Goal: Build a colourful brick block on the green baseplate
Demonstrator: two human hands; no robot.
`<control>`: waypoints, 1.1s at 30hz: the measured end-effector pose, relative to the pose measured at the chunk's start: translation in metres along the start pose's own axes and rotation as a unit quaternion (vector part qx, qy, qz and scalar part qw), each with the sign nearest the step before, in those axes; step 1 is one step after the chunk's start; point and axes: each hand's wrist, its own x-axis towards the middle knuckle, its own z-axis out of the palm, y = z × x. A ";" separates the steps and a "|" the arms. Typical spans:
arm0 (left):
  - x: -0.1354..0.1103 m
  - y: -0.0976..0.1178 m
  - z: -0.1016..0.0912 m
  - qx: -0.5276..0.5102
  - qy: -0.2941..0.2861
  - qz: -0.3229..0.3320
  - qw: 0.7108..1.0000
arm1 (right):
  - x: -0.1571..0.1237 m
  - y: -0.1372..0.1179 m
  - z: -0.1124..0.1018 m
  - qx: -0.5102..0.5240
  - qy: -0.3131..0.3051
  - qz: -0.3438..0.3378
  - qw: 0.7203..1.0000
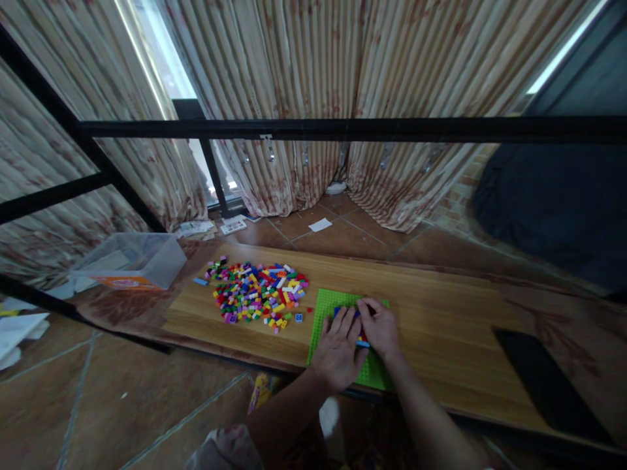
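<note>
A green studded baseplate (321, 307) lies on the wooden board, with several toy building bricks (363, 339) in blue, red and other colours set on it. Over these bricks rests my left hand (337, 349), palm down and fingers stretched out, hiding much of them. My right hand (382, 329) is at the right side of the bricks, its thumb and index finger pinched near their far edge. Whatever the pinch may hold is too small and covered to make out.
A spread pile of loose coloured bricks (259, 294) lies left of the baseplate. Beyond it stands a clear plastic box (161, 261). A dark flat object (548, 382) lies at the board's right end. A black metal bar (313, 128) crosses in front of the curtains.
</note>
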 end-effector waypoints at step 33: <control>0.010 -0.013 0.001 0.075 0.087 0.065 0.991 | -0.055 0.102 -0.258 -0.389 0.102 0.369 0.838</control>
